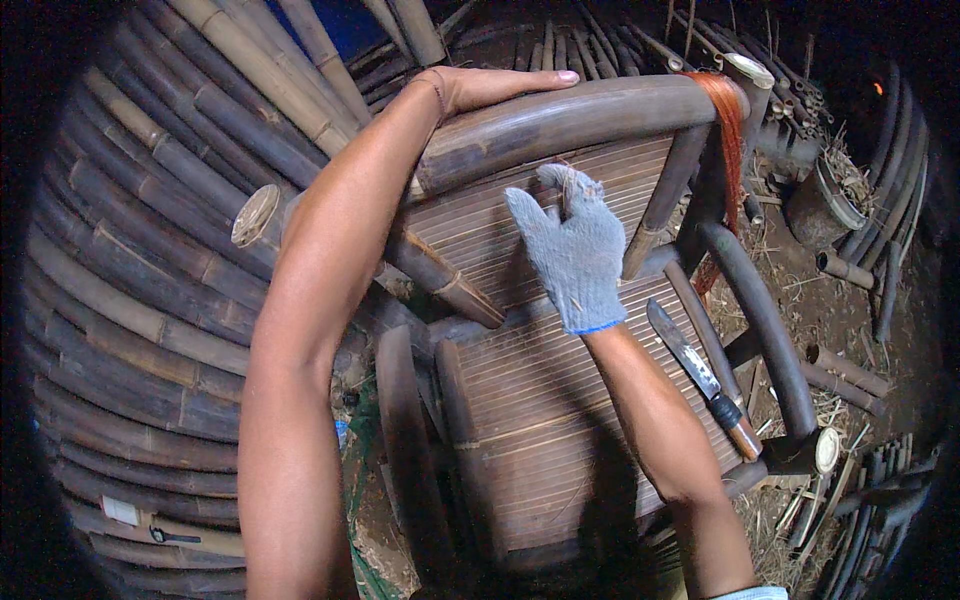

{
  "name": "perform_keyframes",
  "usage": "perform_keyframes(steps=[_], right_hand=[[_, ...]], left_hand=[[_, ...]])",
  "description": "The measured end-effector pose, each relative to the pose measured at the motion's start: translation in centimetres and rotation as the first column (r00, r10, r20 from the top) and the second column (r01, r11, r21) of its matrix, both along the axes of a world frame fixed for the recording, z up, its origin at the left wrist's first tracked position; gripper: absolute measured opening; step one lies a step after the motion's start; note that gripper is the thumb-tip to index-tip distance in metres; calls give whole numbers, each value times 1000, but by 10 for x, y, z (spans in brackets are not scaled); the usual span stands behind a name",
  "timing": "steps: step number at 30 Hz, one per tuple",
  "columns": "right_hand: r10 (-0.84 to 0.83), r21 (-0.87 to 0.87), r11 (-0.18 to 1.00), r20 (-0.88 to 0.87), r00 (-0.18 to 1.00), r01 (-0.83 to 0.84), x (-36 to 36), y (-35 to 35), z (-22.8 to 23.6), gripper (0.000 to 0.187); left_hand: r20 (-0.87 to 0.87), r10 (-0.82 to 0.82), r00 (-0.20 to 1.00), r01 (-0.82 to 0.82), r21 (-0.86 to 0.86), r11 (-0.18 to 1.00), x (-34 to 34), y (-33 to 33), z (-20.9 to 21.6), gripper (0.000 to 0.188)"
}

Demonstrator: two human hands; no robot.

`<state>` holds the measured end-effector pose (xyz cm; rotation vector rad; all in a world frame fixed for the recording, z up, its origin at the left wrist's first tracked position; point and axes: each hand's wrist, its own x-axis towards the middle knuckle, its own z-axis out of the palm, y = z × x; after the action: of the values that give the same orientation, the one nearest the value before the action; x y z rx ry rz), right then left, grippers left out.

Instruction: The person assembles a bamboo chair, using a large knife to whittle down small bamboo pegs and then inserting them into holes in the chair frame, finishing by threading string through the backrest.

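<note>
A dark bamboo chair (520, 430) with a slatted seat and back fills the middle. Over the left end of its thick top rail (560, 115) lies my bare left hand (480, 90), one digit stretched along the rail and the other fingers hidden behind it. In front of the slatted back is my right hand (580, 245) in a grey knitted glove. Its fingers are curled and the thumb stands apart; thin pale strands show at the fingers, too fine to name. A large knife (690, 355) with a dark handle lies on the seat's right side. Orange strands (727, 120) hang from the rail's right end.
Dark bamboo poles (150, 330) form a slatted surface at the left. A bucket (825, 205) with shavings stands at the right, near cut bamboo pieces (850, 375) and scraps on the ground. More poles (580, 50) lie at the back. A watch (175, 537) lies lower left.
</note>
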<state>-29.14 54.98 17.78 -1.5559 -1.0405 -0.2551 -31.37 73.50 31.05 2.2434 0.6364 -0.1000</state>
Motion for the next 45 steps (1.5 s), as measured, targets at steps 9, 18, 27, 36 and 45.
perform_keyframes(steps=[9,18,27,36,45], right_hand=[[-47,33,998,-94,994,50,-9,21,3,31],[-89,89,991,-99,991,98,-7,26,8,25],[757,625,642,-610,237,-444,15,-53,5,20],[898,786,393,-440,15,-477,47,-114,18,12],[671,514,715,-693,262,-473,92,-90,23,41]], left_hand=[[-56,2,998,-5,-42,999,0,-11,4,98],[-43,-16,999,10,-133,991,4,1,-1,101],[491,-489,721,-169,809,563,-20,-49,9,25],[485,-558,673,-3,756,654,-92,-160,-47,10],[281,-7,960,-276,948,158,-68,-118,-13,63]])
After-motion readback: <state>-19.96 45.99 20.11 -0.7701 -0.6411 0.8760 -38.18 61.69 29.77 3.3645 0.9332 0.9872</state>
